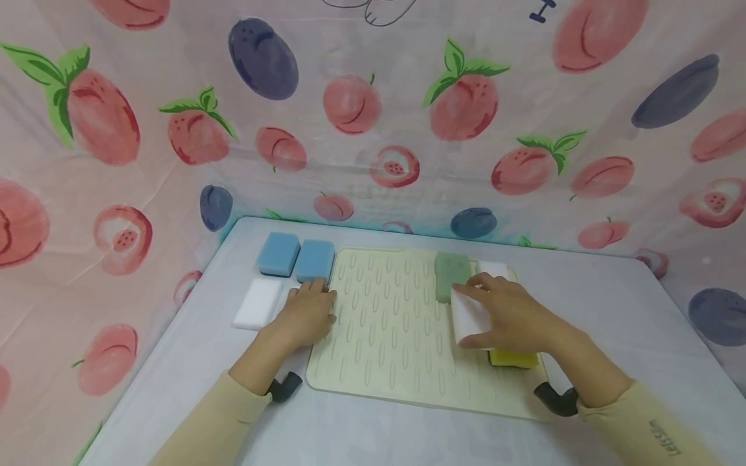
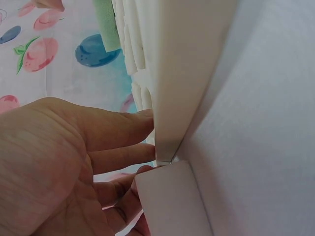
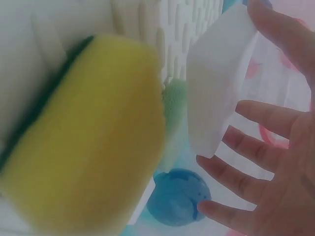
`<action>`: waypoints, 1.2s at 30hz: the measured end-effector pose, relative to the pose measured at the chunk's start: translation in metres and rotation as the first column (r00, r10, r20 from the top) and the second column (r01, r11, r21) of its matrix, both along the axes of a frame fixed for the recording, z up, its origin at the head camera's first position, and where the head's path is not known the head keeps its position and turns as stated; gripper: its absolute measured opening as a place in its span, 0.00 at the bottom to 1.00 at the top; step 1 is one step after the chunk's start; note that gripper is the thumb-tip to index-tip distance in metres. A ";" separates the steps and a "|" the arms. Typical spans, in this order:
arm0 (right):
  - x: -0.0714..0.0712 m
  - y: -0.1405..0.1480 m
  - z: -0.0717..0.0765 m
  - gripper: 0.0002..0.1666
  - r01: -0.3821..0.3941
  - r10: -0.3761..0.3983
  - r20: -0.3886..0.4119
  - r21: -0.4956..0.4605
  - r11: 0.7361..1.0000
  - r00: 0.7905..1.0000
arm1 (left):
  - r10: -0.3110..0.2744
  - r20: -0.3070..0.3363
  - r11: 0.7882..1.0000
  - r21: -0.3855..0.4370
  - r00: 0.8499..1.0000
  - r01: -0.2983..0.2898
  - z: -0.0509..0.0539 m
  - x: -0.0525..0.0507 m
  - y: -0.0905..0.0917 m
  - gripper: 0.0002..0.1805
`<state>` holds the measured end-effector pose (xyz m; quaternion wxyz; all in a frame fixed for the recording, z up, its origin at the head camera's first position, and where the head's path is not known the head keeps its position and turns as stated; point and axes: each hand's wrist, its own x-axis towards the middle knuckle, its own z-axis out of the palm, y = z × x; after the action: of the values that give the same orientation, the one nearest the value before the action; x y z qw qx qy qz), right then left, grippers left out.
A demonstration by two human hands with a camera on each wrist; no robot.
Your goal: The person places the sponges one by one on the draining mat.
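Note:
On the cream ridged mat (image 1: 384, 323), the right hand (image 1: 513, 314) pinches a white sponge (image 1: 471, 320) between thumb and fingers; the right wrist view shows this white block (image 3: 216, 73) tilted. Beside it are a green sponge (image 1: 451, 275), a yellow sponge (image 1: 514, 358) with a dark green layer, and another white block (image 1: 493, 268) partly behind the hand. The left hand (image 1: 305, 314) touches the mat's left edge with its fingertips, near a blue sponge (image 1: 315, 260). In the left wrist view, a white block (image 2: 170, 199) lies against the fingers of the left hand (image 2: 74, 157).
A second blue sponge (image 1: 278, 254) stands at the back left, with a white block (image 1: 258, 303) in front of it. The white table (image 1: 373, 433) runs back to a fruit-patterned cloth (image 1: 396, 97). Black straps' ends show by both wrists.

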<state>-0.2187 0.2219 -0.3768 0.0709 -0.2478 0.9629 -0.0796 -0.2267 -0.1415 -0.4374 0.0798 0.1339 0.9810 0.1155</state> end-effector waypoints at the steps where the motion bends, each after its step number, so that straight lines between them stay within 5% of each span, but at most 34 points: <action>1: 0.000 -0.001 -0.001 0.58 0.000 0.000 -0.002 0.000 1.000 1.000 | 0.001 -0.002 1.000 0.000 1.000 -0.001 0.000 0.000 0.000 0.29; 36: 0.010 -0.017 -0.028 0.56 -0.046 0.047 -0.043 0.017 0.999 0.998 | -0.002 0.001 1.000 0.001 1.000 0.002 0.001 0.001 -0.001 0.29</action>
<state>-0.2091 0.2052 -0.4050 0.0538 -0.2713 0.9588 -0.0646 -0.2260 -0.1423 -0.4366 0.0804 0.1349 0.9807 0.1160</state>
